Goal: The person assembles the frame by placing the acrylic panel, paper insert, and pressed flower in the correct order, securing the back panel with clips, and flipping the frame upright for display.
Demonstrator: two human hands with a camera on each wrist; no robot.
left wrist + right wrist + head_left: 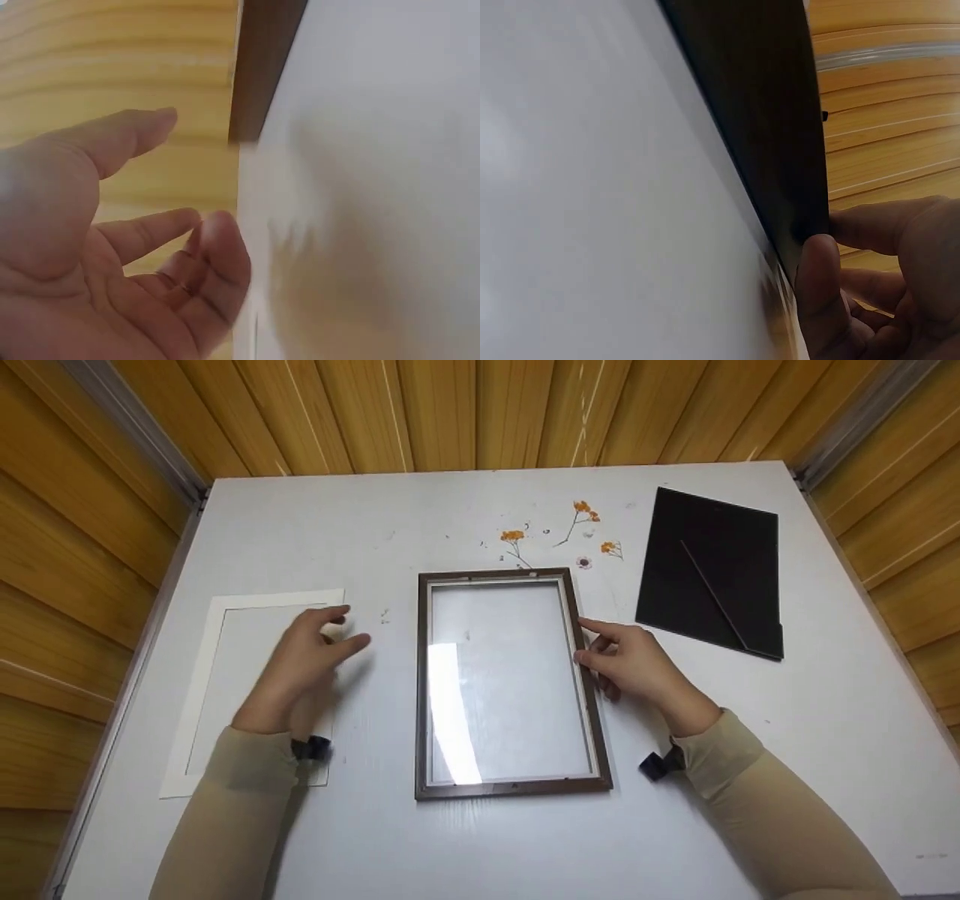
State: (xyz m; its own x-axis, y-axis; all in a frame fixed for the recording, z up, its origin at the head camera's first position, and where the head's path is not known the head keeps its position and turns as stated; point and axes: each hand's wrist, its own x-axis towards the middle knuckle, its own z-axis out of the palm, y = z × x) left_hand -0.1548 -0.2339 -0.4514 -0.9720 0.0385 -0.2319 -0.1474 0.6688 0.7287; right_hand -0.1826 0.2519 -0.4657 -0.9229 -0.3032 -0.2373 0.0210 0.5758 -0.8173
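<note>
A brown picture frame (514, 789) with a pale inner lip and a clear, glare-streaked pane lies in the middle of the table. My right hand (631, 661) holds its right side, the thumb and index finger at the rim. In the right wrist view, fingertips touch the dark side of the frame (757, 97). My left hand (304, 656) hovers between the frame and a white mat board (196, 690), fingers loosely bent and thumb apart, holding nothing. The left wrist view shows a gap between this hand (142, 247) and the frame's brown edge (262, 67).
Small dried orange flowers (582, 510) and a pinkish blossom (584, 562) lie beyond the frame, with tiny crumbs around them. A black backing board (675, 585) with a thin strip across it rests at the back right. Wooden panels (442, 412) enclose the white table (315, 525).
</note>
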